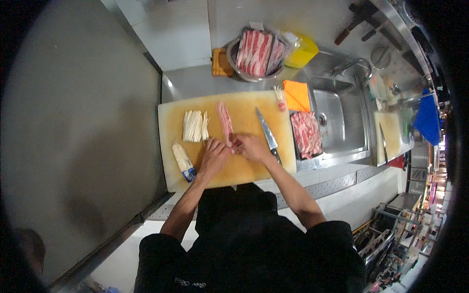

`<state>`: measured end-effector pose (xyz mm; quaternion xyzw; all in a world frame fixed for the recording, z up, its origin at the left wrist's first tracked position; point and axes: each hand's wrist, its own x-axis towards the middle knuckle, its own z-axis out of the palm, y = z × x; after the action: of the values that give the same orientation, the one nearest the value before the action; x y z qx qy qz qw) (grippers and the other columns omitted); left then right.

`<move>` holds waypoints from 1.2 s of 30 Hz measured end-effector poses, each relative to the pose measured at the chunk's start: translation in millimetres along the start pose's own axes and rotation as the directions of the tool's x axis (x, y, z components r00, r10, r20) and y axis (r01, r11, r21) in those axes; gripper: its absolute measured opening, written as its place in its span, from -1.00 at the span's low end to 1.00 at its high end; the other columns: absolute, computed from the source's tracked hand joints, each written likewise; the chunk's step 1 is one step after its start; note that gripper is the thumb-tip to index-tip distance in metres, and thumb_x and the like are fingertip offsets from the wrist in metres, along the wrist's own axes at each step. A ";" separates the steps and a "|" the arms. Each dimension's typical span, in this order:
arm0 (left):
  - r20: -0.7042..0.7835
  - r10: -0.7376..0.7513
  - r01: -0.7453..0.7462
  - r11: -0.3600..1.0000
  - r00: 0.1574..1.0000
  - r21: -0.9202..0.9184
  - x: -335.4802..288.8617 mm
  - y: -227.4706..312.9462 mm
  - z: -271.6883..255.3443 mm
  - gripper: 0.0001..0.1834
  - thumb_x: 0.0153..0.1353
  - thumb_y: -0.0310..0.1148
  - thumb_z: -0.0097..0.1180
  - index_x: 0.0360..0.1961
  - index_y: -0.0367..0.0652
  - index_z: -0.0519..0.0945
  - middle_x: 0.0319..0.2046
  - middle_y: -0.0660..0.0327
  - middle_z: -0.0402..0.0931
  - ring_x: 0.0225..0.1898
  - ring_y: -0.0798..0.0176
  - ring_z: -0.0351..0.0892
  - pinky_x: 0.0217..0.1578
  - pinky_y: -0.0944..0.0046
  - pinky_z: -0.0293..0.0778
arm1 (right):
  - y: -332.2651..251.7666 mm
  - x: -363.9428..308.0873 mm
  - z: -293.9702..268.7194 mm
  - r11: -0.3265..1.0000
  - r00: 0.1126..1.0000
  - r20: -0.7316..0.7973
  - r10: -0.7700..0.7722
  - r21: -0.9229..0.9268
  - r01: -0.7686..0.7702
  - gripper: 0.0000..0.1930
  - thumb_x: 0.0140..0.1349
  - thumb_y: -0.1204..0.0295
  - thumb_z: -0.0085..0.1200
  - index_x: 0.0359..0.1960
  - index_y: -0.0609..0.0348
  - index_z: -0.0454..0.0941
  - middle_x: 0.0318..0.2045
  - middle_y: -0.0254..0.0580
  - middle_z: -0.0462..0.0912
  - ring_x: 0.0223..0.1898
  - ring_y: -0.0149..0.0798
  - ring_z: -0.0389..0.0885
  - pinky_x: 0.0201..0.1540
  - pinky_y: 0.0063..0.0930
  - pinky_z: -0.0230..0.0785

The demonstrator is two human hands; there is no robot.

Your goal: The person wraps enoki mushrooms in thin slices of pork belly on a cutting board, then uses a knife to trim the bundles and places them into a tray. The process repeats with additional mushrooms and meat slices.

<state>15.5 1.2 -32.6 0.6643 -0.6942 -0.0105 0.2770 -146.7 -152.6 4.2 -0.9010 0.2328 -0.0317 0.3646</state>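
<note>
A long, thin slice of streaky pork belly (224, 117) lies lengthwise on the yellowed cutting board (244, 171). My left hand (215, 155) and my right hand (248, 146) meet at its near end, fingers pinched round the meat. What is tucked between the fingertips is hidden. Just left of the slice is a trimmed bundle of white enoki mushrooms (194, 126), a few stalks set apart on its right side. Nearer me, beside my left wrist, rests a bagged pack of enoki (181, 157). Right of my right hand, a knife (266, 129) points away from me.
A black tray of rolled meat slices (307, 134) stands between the board and the steel sink (337, 107). Behind are an orange cloth (296, 95), a small rolled piece with enoki (280, 99), a metal bowl (250, 78) bearing packed meat, and a yellow container (302, 51).
</note>
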 end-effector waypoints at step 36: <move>0.153 -0.223 0.243 0.962 0.963 -0.128 41.8 -6.3 -22.5 -0.67 0.13 -0.38 0.42 -0.05 -0.13 0.68 -0.06 0.12 0.58 0.12 -0.04 0.52 0.21 -0.20 0.38 | 38.3 40.4 10.8 0.990 0.993 0.031 -0.116 -0.071 0.118 -0.75 0.13 0.29 0.43 -0.22 0.15 0.78 -0.11 0.00 0.75 0.01 0.12 0.70 0.11 -0.02 0.52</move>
<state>31.7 -30.4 -0.4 0.7170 -0.6260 -0.1394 0.2731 -123.5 -187.5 -34.0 -0.9262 0.1756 -0.0327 0.3321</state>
